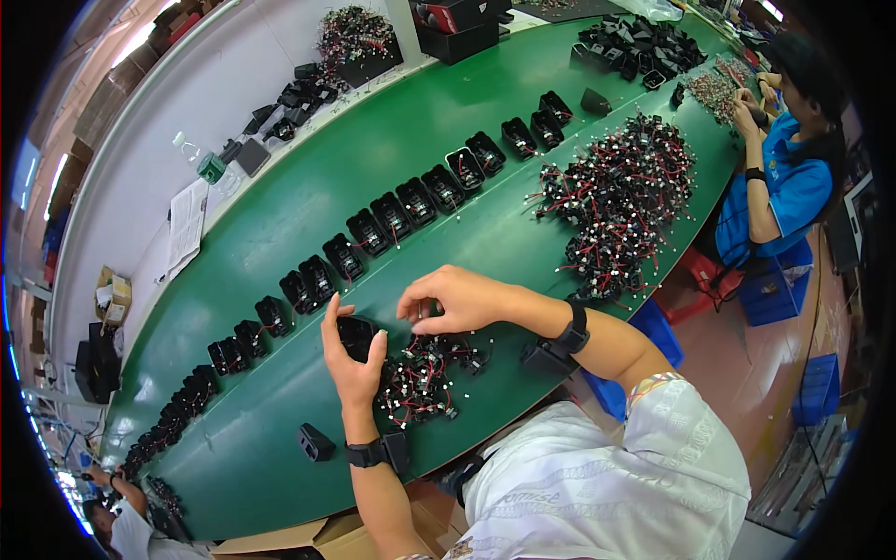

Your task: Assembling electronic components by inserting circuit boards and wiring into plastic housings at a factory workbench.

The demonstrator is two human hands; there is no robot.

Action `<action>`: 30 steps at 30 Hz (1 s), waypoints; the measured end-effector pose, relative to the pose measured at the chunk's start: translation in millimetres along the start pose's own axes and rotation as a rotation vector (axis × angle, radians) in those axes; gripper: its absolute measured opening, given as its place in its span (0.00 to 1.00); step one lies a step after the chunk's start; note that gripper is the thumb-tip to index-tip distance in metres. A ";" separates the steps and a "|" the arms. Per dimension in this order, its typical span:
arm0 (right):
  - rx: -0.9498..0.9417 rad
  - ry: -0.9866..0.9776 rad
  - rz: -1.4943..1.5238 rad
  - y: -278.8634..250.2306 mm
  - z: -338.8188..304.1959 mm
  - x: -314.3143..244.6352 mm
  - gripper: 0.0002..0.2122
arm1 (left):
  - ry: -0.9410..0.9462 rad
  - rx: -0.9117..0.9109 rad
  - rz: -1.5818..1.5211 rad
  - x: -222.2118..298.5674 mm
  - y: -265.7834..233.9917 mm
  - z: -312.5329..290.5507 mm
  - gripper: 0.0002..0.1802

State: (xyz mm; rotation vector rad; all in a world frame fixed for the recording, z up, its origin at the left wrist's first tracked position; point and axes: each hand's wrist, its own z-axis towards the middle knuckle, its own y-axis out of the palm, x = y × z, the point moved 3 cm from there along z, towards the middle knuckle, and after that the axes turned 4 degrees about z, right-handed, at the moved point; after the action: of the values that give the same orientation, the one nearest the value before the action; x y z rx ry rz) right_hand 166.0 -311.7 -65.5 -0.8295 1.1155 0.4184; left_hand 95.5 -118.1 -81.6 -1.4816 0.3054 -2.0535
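My left hand [357, 375] grips a black plastic housing [356, 334] between thumb and fingers, a little above the green table [504, 373]. Just to its right, my right hand [459, 297] is curled with its fingertips drawn together. Whatever those fingertips may hold is too small to make out. Beneath and between the hands lies a small heap of black connectors with red wires and white plugs [422, 381]. A single black housing [315, 442] rests on the table to the left of my left wrist.
Beyond my hands a long diagonal row of black housings [392, 217] crosses the table. A large heap of wired connectors [616, 210] lies to the right, more housings [644, 49] behind it. One co-worker [789, 177] sits at the far right, another [121, 523] at lower left. A bottle [207, 166] stands on the ledge.
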 end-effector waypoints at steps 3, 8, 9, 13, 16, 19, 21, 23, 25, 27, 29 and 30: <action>-0.085 -0.076 -0.163 6.1 1.2 10.4 0.08 | -0.078 -0.015 -0.109 4.9 1.5 -0.8 0.44; -0.069 -0.042 -0.055 3.5 2.8 7.1 0.07 | -0.112 -0.020 -0.193 2.4 2.4 -2.0 0.47; -0.041 -0.037 -0.015 2.3 2.4 5.3 0.06 | -0.112 -0.013 -0.196 2.5 3.2 -1.4 0.46; -0.026 -0.041 0.012 3.5 2.9 0.8 0.06 | -0.044 -0.012 -0.137 -9.6 2.6 -2.6 0.43; -0.065 -0.027 -0.031 8.6 -0.5 8.8 0.06 | -0.095 -0.033 -0.199 -5.3 4.8 -2.4 0.41; -0.105 -0.009 -0.009 7.7 2.1 9.4 0.07 | -0.064 -0.030 -0.177 -5.2 4.7 -0.9 0.41; -0.058 -0.019 0.060 6.6 1.6 4.2 0.07 | -0.064 -0.030 -0.176 -5.2 5.1 -1.9 0.41; -0.030 -0.009 0.090 3.9 2.6 1.8 0.07 | -0.061 -0.029 -0.174 -4.0 4.6 -1.8 0.41; -0.002 -0.001 0.120 3.5 2.7 1.4 0.06 | -0.043 -0.033 -0.149 -2.0 3.3 -1.7 0.40; -0.058 -0.047 0.055 5.8 -0.2 2.0 0.05 | -0.042 -0.034 -0.153 -2.2 4.8 -1.3 0.40; -0.096 -0.101 0.016 10.0 2.2 7.9 0.07 | -0.042 -0.035 -0.158 -2.1 5.5 -1.1 0.40; -0.136 -0.155 -0.022 12.3 2.4 8.8 0.08 | -0.051 -0.040 -0.162 -2.2 5.7 -1.0 0.40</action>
State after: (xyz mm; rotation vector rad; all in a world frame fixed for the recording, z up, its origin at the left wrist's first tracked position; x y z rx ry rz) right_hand 162.8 -302.9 -77.6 -0.9122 0.9412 0.5354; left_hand 96.8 -121.5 -86.5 -1.6282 0.2133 -2.1423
